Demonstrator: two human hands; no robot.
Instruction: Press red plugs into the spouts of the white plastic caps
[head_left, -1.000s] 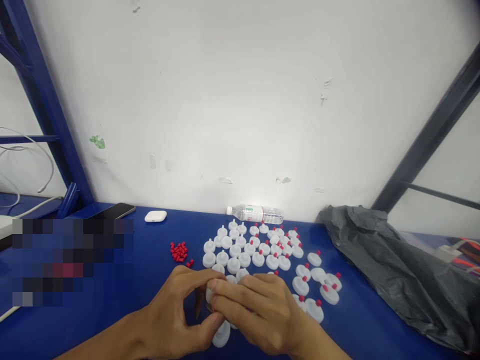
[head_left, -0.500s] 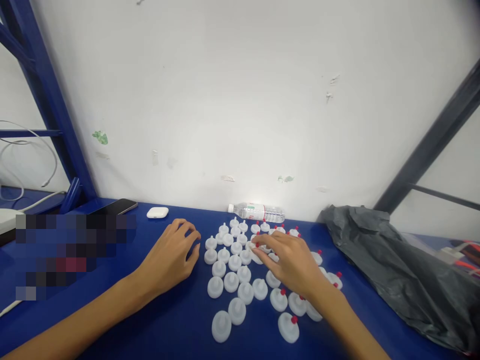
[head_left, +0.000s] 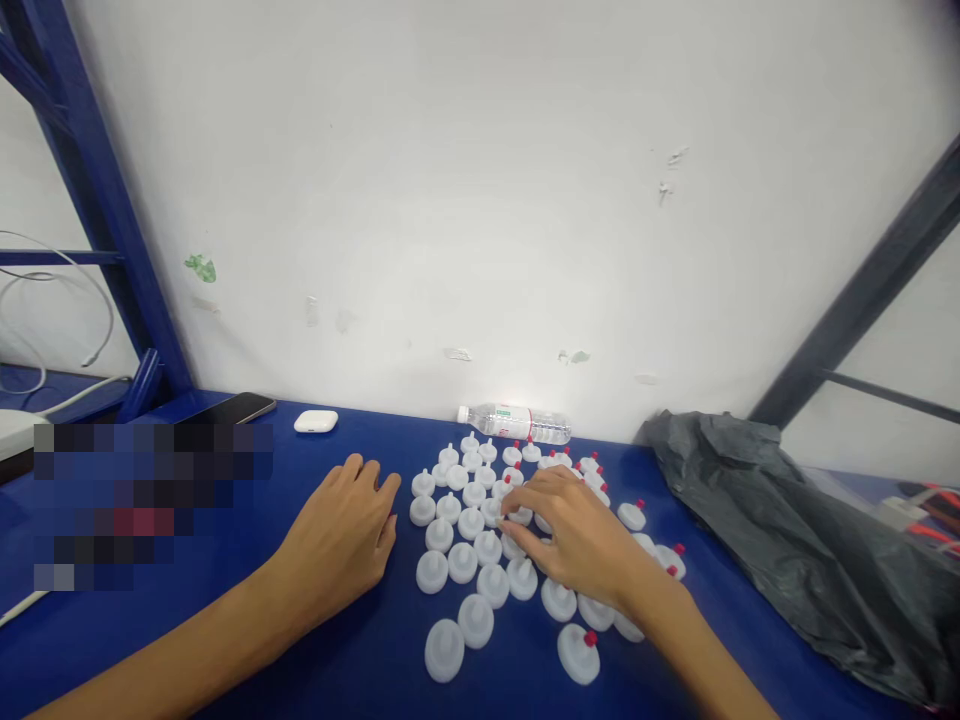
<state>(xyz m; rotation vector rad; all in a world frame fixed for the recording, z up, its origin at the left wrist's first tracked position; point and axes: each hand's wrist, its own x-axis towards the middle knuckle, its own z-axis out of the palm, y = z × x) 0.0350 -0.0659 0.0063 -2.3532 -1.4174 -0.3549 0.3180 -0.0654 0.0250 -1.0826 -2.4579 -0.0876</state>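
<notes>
My left hand (head_left: 341, 525) rests palm down on the blue table, left of the white nozzle lids, fingers loosely bent and holding nothing visible. My right hand (head_left: 574, 525) reaches over the middle of the group. Its index finger and thumb curve toward each other with a small gap, and a white nozzle lid (head_left: 517, 516) shows between them; other fingers are hidden. Left of that hand, plain nozzle lids (head_left: 462, 562) stand with spouts up. Around and beyond it, several lids carry red tips, such as one near the front (head_left: 579, 655).
A clear labelled bottle (head_left: 514, 422) lies along the wall behind the lids. A white earbud case (head_left: 316, 421) and a phone (head_left: 244, 408) lie at the back left. A dark grey plastic bag (head_left: 772, 540) covers the right side. Blue frame posts (head_left: 124, 200) rise at left.
My right hand has shifted slightly down and left among the lids; a red-tipped lid now shows just above its index finger. My left fingers have bent a little, thumb closer in.
</notes>
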